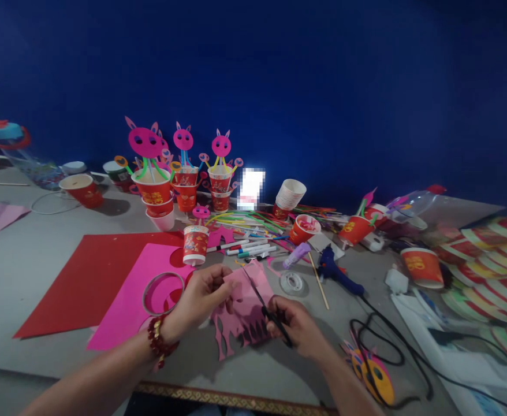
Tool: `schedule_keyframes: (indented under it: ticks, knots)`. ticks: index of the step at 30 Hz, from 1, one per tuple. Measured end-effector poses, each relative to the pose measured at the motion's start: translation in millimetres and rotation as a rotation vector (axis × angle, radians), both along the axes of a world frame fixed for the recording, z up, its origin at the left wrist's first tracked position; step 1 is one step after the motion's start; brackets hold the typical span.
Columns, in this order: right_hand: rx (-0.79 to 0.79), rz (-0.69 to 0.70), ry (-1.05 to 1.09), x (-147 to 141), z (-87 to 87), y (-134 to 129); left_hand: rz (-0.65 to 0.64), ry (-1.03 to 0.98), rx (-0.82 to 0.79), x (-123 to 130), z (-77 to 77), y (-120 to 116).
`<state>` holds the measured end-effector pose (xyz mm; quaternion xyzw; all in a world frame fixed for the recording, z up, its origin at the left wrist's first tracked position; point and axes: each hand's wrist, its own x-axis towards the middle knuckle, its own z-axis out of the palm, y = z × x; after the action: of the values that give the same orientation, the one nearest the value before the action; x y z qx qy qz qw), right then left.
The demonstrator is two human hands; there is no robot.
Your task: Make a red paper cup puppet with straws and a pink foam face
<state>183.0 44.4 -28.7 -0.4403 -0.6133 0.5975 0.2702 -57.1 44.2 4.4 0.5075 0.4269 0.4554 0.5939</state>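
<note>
Light pink paper point(235, 281) is pinched between the fingers and thumb of my left hand point(208, 297), which wears a red bead bracelet. My right hand point(297, 329) grips a pair of black scissors point(265, 307), whose blades point up and left at the paper's edge. Below the blades lies more light pink paper point(231, 329) with curved cut-outs along its lower edge. Whether the held paper and the cut sheet are one piece, I cannot tell. A roll of tape point(162, 293) lies left of my left hand, on bright pink sheets point(127, 315).
A red sheet point(93, 277) lies at the left. Red paper cups with pink animal faces point(145, 143) stand at the back. Markers point(253, 249), clear tape point(292, 283) and a wooden stick point(318, 280) lie ahead. A blue glue gun point(338, 273) trails its black cord point(383, 323) at the right.
</note>
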Motion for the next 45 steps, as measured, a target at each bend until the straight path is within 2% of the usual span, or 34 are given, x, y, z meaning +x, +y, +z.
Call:
schedule_keyframes:
  ticks: [11, 18, 28, 33, 38, 45]
  knots:
    - [-0.028, 0.012, 0.016, 1, -0.9, -1, 0.035, -0.030, 0.026, 0, -4.4, 3]
    - [0.022, 0.027, -0.038, 2, 4.3, -1, 0.080, -0.068, 0.013, -1, 0.4, 4]
    - [0.132, 0.073, -0.124, 2, 8.9, 0, 0.143, -0.010, 0.024, -1, 7.6, 4]
    - [0.140, 0.058, -0.089, -1, 9.2, -1, 0.176, -0.054, 0.039, 0, 4.8, 4]
    - [0.065, 0.032, -0.051, -1, 3.8, -2, 0.064, -0.082, 0.040, 1, -5.2, 0]
    - [0.004, 0.042, -0.034, -4, 4.1, -3, 0.041, 0.018, 0.074, 2, -5.8, -1]
